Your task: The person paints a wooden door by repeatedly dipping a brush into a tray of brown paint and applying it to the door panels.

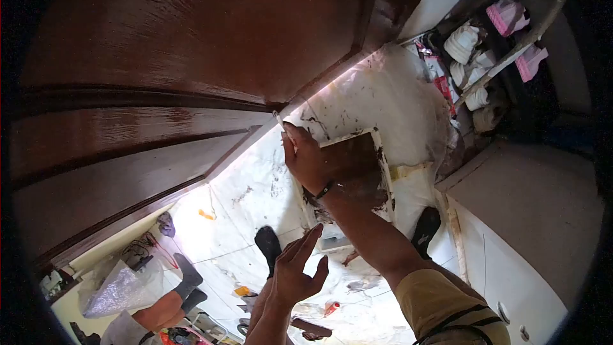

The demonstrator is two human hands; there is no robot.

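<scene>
The thin, light-coloured tool (278,119) is at the lower edge of the dark brown panel (211,45), near the corner where its trim ends. Your right grip (306,158) is closed around the tool, its fingers bunched just behind the tip. Whether the tip touches the panel, you cannot tell from here.

Below that arm, a shallow tray (385,169) with a pale, smeared rim sits on the floor (246,172), dark brown inside. Your left grip (299,275) is released and holds nothing, palm open and fingers spread, nearer to you than the tray. Your dark-covered feet (268,243) stand either side of the tray.

Dark specks mark the floor around it. Clear sheeting (412,102) lies beyond, beside white bundled items (462,43) and a slanting stick (518,50). At lower left, another person's grey-socked foot (188,273) rests near clear plastic wrap (115,291).
</scene>
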